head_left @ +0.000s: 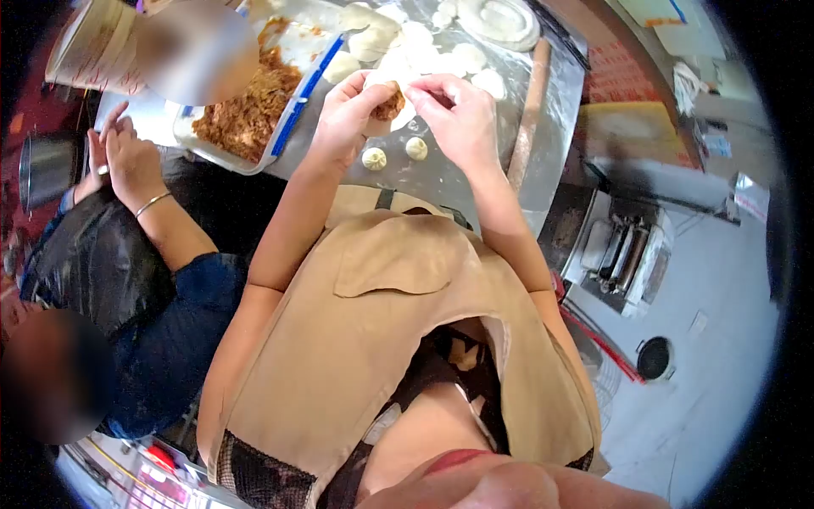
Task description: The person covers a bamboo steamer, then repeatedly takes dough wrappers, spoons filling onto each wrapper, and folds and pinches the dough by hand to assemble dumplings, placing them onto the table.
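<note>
One filled wrapper (388, 109) held over a metal table (555, 119)

Has a filling tray (298, 116) at left, a rolling pin (530, 110) at right. Grasps the wrapper in the left hand (349, 117); brings the right hand (454, 117) to its edge, pinch there unclear. Includes two small dumplings (416, 148) nearby.

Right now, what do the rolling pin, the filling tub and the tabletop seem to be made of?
Rolling pin: probably wood, matte and brown. Tub: likely smooth plastic, given its pale walls and blue rim. Tabletop: seemingly metal, grey with a dull sheen.
</note>
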`<state>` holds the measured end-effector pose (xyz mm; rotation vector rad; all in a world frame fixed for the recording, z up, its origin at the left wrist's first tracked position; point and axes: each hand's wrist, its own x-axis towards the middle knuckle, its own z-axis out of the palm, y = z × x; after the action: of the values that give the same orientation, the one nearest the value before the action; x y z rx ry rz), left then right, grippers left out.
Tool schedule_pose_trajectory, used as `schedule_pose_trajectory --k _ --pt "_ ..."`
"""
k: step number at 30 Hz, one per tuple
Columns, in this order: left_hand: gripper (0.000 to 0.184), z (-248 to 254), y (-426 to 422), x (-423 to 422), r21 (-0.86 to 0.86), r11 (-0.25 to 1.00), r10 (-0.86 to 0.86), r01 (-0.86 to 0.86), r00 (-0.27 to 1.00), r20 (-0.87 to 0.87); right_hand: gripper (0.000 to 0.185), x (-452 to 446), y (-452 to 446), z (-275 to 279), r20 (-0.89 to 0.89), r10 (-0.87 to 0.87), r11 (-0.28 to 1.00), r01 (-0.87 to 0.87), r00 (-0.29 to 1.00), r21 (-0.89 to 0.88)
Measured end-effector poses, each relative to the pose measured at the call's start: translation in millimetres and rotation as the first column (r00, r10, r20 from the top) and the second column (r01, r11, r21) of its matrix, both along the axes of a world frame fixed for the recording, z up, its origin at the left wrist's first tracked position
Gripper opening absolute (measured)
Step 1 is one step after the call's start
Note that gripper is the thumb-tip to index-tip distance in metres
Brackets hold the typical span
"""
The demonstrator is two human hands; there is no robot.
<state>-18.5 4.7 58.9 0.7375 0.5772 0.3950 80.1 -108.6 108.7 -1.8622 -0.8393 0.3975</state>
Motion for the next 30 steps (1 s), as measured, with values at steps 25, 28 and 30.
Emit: schedule_pose_trajectory --k 25,28,30 --pt "0.021 8 -7 21 0.234 0.814 -0.49 0.531 0.846 -0.212 0.011 21 -58 -12 0.293 0.1 0.995 -0.093 0.951 -0.04" --pt "0.018 9 -6 23 0.385 0.721 -0.517 0.576 0.817 -0.255 0.009 24 -61 -15 0.565 0.127 0.992 -0.112 0.815 -0.06" --pt "0.02 16 -7 25 0.387 0.708 -0.524 0.59 0.807 -0.272 0.008 22 -60 -14 0.627 0.081 0.996 -0.046 0.775 -0.072"
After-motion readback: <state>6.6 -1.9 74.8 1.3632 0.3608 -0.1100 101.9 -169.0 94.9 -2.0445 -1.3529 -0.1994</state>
